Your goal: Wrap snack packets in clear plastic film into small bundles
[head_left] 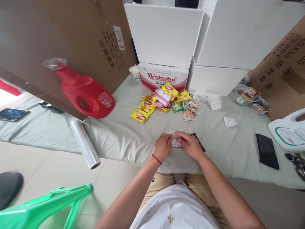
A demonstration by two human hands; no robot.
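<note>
Near the front edge of the cloth-covered table, both hands work at a clear plastic bag with something pinkish inside. My left hand, a red cord at its wrist, is closed on the bag's left end. My right hand has its fingers bent over the bag's right part; its fingertips are partly hidden. A dark brown packet lies beside and partly behind the right hand. Farther back is a pile of snack packets: yellow nabati packs, a pink-and-white pack, a green pack and small pinkish packs.
A Wahaha carton stands behind the pile. A red jug and a roll of clear film are on the left. Crumpled plastic, a black phone, keys and a white jug lie right. A green stool stands below.
</note>
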